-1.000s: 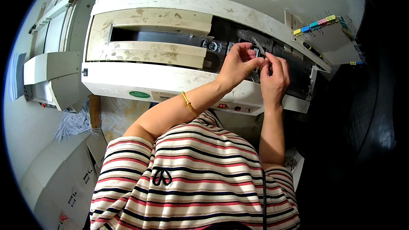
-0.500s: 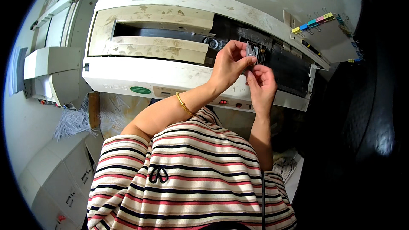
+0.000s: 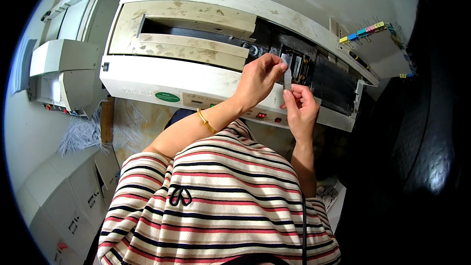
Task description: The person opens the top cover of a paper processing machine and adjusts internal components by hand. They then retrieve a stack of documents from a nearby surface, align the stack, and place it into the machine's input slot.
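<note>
A thin, flat grey strip (image 3: 287, 74) stretches between my two hands; its material is hard to make out. My left hand (image 3: 257, 81) pinches the far end between thumb and fingers, and a gold bangle circles that wrist. At the near end, my right hand (image 3: 301, 109) grips the strip with thumb and fingertips. Both hands hover over the front edge of a long white machine (image 3: 147, 76) with stained beige panels (image 3: 191, 49). Just beyond the strip lies the machine's dark, dirty inner track (image 3: 267, 39), with metal parts exposed.
Colourful binder clips (image 3: 363, 31) line a board at the far right, beside a black and yellow tool (image 3: 359, 60). A smaller white machine (image 3: 61, 64) stands at left. Below it hang shredded paper strips (image 3: 81, 135), near white cabinets (image 3: 73, 201). Red switches (image 3: 261, 116) sit on the machine's front.
My hands have moved apart, and the strip now shows drawn out between them. My right hand is slightly lower. The view has shifted a little, putting the machine further right.
</note>
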Action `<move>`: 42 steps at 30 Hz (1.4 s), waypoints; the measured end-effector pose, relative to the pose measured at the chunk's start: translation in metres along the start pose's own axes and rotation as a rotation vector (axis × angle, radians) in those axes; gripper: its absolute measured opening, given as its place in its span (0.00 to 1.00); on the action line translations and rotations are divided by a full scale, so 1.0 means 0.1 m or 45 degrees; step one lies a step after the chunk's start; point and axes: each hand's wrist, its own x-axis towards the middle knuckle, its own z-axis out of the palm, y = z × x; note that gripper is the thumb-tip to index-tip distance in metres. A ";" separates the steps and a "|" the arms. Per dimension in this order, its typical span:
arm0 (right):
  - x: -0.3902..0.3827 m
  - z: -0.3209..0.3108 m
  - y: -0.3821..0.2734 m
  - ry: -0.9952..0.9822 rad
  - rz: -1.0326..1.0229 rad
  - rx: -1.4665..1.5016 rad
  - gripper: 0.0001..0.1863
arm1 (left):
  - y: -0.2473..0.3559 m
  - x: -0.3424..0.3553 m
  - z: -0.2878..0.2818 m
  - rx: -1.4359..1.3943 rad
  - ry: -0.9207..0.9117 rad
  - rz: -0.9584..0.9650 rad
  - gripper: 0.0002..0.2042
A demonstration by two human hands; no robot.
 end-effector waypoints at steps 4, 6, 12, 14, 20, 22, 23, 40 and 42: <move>-0.06 -0.03 0.05 -0.007 0.000 0.001 0.09 | 0.12 0.02 -0.12 0.329 -0.097 -0.001 0.11; -0.08 -0.10 0.05 -0.048 0.116 0.058 0.09 | 0.04 0.12 -0.24 0.114 -0.317 -0.077 0.12; -0.10 -0.09 0.07 -0.065 0.193 0.198 0.09 | 0.03 0.11 -0.24 -0.170 -0.478 -0.136 0.14; -0.10 -0.07 0.07 -0.040 0.185 0.227 0.09 | 0.06 0.07 -0.22 -0.213 -0.459 -0.157 0.15; -0.13 -0.06 0.00 -0.025 0.222 0.127 0.09 | 0.07 0.06 -0.18 -0.158 -0.439 -0.125 0.11; -0.12 -0.06 0.00 -0.004 0.177 0.159 0.09 | 0.10 0.03 -0.14 -0.325 -0.301 -0.070 0.10; -0.12 -0.06 0.00 0.011 0.163 0.184 0.09 | 0.11 0.02 -0.12 -0.407 -0.234 -0.043 0.11; -0.18 0.05 -0.04 -0.034 0.083 0.215 0.08 | 0.19 0.01 -0.03 0.356 -0.206 0.221 0.13; -0.17 0.07 -0.04 -0.088 0.122 0.348 0.08 | 0.19 -0.01 0.03 0.543 -0.113 0.611 0.10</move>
